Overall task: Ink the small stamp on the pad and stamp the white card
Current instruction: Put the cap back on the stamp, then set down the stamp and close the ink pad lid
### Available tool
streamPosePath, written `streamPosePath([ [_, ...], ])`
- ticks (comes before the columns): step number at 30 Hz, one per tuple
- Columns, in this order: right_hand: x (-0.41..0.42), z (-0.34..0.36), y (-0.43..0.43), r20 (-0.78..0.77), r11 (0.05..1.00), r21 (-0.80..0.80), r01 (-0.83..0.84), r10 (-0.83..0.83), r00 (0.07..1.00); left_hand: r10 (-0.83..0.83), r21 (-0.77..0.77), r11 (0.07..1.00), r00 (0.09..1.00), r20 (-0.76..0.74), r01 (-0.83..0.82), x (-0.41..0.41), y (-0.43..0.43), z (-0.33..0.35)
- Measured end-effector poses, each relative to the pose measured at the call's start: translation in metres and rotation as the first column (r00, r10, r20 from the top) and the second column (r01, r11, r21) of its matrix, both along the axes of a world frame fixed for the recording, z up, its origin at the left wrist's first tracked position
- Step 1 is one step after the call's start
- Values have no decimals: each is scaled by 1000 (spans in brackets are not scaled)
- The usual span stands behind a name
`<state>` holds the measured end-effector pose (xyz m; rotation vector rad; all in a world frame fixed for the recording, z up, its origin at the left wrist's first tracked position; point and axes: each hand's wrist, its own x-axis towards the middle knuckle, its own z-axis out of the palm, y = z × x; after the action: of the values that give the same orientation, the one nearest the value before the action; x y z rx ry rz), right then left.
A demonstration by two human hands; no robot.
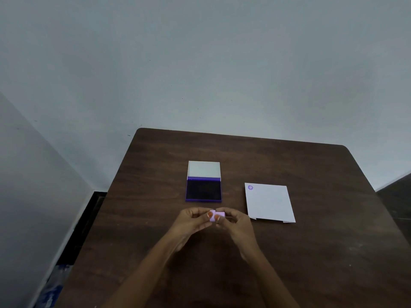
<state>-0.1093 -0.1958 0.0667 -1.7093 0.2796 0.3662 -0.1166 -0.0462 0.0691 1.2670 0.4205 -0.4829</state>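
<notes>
A small lilac stamp (219, 215) is held between both hands just above the table, in front of the ink pad. My left hand (191, 223) pinches its left end and my right hand (236, 223) its right end, thumbs on top. The purple ink pad (204, 190) lies open, its dark inked face toward me and its pale lid (204, 168) folded back behind. The white card (269, 202) lies flat to the right of the pad, with one purple stamp mark (250, 187) in its far left corner.
The dark brown wooden table (311, 252) stands against a pale wall, its left edge running diagonally down. Dark floor and a blue-white bundle (53, 283) show below left. The card's near edge has a folded flap.
</notes>
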Motion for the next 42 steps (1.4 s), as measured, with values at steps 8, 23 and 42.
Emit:
streamPosePath([
  [8,7,-9,5,21,995,-83,-62,64,998,-3,55,998,1000,-27,4,4,-1,0],
  [23,34,-53,27,117,779,-557,-288,416,902,226,347,914,974,-8,-209,30,29,-15],
  [42,134,-19,10,74,938,-347,-6,34,997,256,654,697,954,158,-295,106,53,-28],
])
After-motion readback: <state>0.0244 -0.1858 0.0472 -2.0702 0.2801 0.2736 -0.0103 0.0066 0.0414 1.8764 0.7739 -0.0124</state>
